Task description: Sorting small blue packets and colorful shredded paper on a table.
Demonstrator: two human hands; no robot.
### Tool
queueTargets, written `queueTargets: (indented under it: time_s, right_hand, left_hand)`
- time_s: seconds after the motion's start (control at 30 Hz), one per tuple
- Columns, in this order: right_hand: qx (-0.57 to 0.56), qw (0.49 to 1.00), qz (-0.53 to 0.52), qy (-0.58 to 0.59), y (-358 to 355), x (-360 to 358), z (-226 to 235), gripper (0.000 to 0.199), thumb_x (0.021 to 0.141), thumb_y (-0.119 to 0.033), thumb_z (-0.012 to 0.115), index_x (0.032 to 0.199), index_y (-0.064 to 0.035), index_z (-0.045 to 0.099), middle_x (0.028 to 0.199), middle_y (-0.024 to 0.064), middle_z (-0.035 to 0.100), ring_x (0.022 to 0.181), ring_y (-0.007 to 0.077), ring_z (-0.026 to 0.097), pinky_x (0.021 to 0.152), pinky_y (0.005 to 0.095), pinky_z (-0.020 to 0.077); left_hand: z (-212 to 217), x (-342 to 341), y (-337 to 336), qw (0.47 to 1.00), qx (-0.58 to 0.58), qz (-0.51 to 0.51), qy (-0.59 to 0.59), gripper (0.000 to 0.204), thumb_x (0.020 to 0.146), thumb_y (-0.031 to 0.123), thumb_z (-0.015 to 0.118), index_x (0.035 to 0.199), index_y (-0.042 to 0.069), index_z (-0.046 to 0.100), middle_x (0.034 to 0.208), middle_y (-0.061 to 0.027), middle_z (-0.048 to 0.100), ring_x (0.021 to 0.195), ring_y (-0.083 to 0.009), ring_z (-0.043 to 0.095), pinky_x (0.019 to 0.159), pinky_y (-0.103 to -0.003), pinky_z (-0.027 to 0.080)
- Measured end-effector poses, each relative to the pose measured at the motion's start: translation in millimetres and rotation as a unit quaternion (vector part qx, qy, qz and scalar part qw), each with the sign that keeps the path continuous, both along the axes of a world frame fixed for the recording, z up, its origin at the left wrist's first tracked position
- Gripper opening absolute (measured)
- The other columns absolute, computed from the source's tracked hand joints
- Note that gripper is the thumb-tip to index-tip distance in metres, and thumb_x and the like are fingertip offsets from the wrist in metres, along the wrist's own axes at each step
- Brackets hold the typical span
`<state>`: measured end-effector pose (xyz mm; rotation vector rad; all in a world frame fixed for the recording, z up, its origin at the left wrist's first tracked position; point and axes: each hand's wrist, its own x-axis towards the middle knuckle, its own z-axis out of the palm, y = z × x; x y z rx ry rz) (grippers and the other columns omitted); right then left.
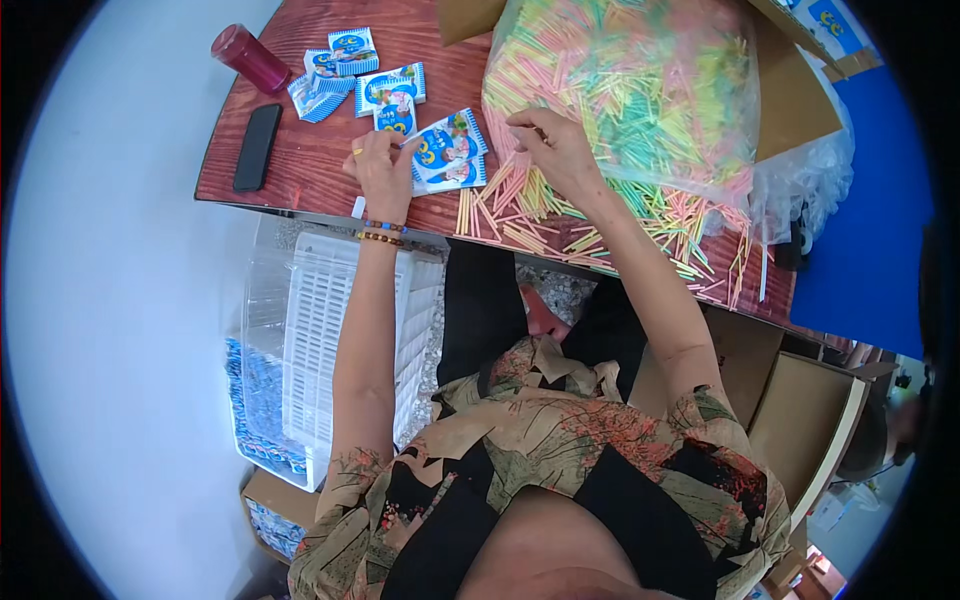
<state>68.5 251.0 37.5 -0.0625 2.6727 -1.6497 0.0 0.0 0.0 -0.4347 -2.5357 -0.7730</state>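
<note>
Patterned shirt (pixel 560 470) nearest camera | left hand (pixel 385 170), fingers curled, pinching a blue-white sachet (pixel 397 118) on the wooden tabletop (pixel 300 160) | right hand (pixel 555 148), fingertips pressed together on loose coloured straws (pixel 520 215) beside the straw-filled bag (pixel 620 90)

Bright, even daylight fills the scene, with only soft, faint shadows. The clear plastic bag (pixel 640 90) of coloured sticks at the far right shows mild glare. Fisheye distortion bends the worktop (pixel 300 160) edge, a black rim rings the view, and the near patterned shirt (pixel 560 450) looks slightly soft.
</note>
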Motion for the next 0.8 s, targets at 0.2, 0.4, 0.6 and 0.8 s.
queueTargets:
  time_s: [0.2,0.4,0.6,0.8]
  right_hand:
    - [-0.085,0.982,-0.102,0.131,-33.7,-5.4,11.3,0.033,0.085,-0.013,0.065,0.115,0.0002,0.059,0.103,0.0096,0.062,0.09,0.0177,0.061,0.077,0.0323,0.0517]
    - [0.192,0.964,-0.067,0.171,-46.3,-31.7,6.6,0.013,0.083,-0.019,0.065,0.092,-0.0099,0.068,0.084,0.0032,0.067,0.081,0.0198,0.064,0.073,0.0303,0.05]
    - [0.094,0.947,-0.047,0.304,-38.0,-41.8,14.4,0.01,0.085,-0.015,0.064,0.086,-0.0058,0.068,0.084,0.0023,0.068,0.078,0.0161,0.064,0.072,0.0293,0.0493]
    - [-0.223,0.975,-0.008,0.023,-34.7,-5.3,36.9,0.012,0.088,-0.012,0.066,0.09,-0.0008,0.066,0.081,0.0016,0.067,0.073,0.0048,0.059,0.064,0.0211,0.0466]
  left_hand:
    - [31.2,2.2,2.3,0.984,0.043,-0.134,0.109,0.014,0.079,0.021,0.071,0.081,0.01,0.063,0.081,-0.0005,0.061,0.086,-0.0187,0.055,0.083,-0.038,0.03]
    - [25.5,0.0,-1.2,0.988,-0.018,-0.136,0.074,0.012,0.079,0.021,0.071,0.083,0.01,0.068,0.089,-0.0005,0.065,0.09,-0.0173,0.056,0.085,-0.038,0.028]
    - [31.7,2.2,12.4,0.938,0.316,-0.125,-0.069,0.011,0.082,0.011,0.071,0.092,0.007,0.071,0.097,-0.0022,0.067,0.094,-0.0136,0.059,0.082,-0.033,0.044]
    - [50.0,23.0,25.3,0.833,0.46,-0.178,-0.251,0.014,0.085,0.006,0.069,0.097,-0.001,0.07,0.091,-0.0019,0.068,0.081,-0.0044,0.059,0.068,-0.021,0.048]
